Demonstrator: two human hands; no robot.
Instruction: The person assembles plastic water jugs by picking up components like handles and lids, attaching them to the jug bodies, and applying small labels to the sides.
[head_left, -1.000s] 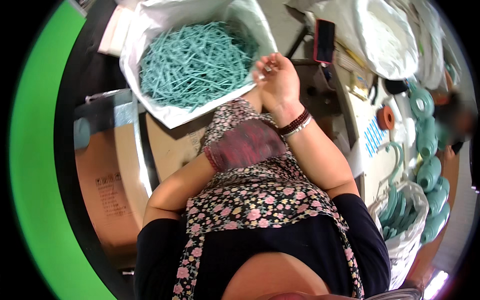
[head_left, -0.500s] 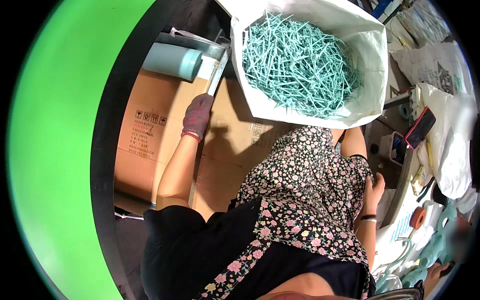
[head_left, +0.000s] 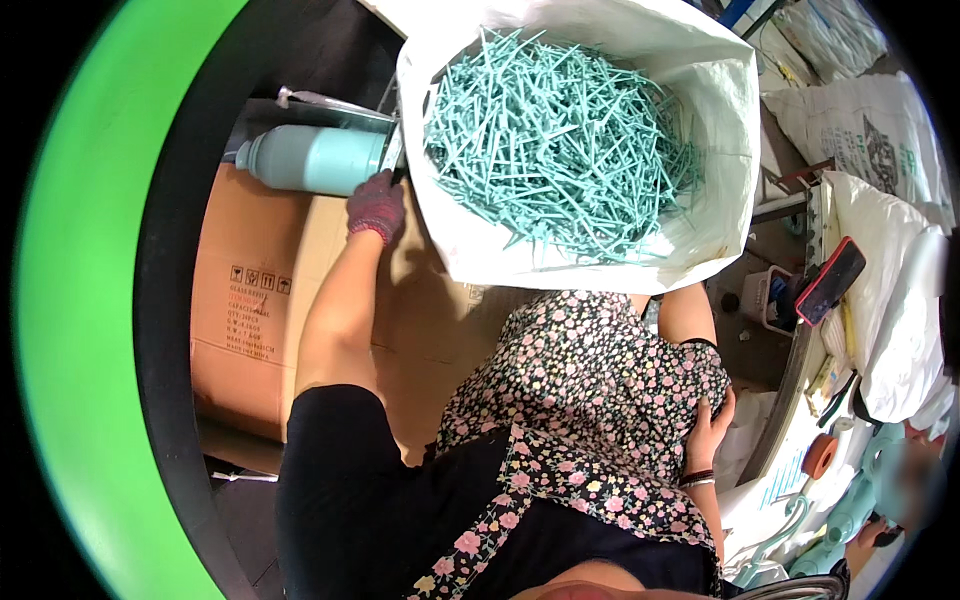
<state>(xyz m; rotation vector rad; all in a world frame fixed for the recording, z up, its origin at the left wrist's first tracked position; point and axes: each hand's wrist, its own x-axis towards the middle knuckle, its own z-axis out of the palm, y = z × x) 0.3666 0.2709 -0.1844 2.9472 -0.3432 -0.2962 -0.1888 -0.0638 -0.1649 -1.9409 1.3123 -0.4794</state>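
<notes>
My left hand, in a dark maroon knitted glove with a red cuff, reaches forward over a cardboard box. Its fingers look curled in beside the base of a light teal bottle and the end of a metal rail. Whether they grip either one is hidden. The bottle lies on its side, neck to the left. My bare right hand rests open against the floral apron on my lap, thumb apart. A white sack in front of me holds many thin teal plastic sticks.
A bright green curved panel with a black rim borders the left side. The printed cardboard box stands beside my left leg. At right, a bench carries a red-edged phone, an orange tape roll and white bags.
My left hand has moved forward from beside the rail to the bottle's base. The view has shifted, so the bottle's neck now shows. My right hand stays on the apron.
</notes>
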